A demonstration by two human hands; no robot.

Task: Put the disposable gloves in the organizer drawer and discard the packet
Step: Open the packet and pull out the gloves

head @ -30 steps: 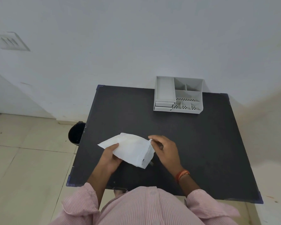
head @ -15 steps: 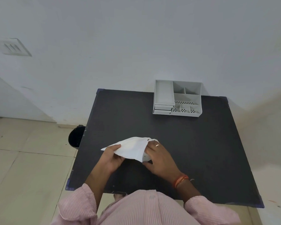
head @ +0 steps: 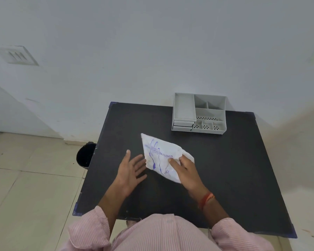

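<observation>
Glove packet (head: 161, 156), white, blue-printed: gripped by right hand (head: 186, 171) above black table (head: 234, 169); left hand (head: 130, 171) spread, released.

A black table (head: 225, 178) stands against a white wall, its corners capped in blue. At its far edge, right of centre, sits a grey organizer (head: 199, 114), with open compartments on top and two shut drawers at its front left. Near the table's middle is a white packet (head: 159, 153) printed in blue; whether it touches the tabletop cannot be told. The floor (head: 25, 178) is pale tile, and a black bin (head: 85, 157) stands on it just beside the table's left edge.
</observation>
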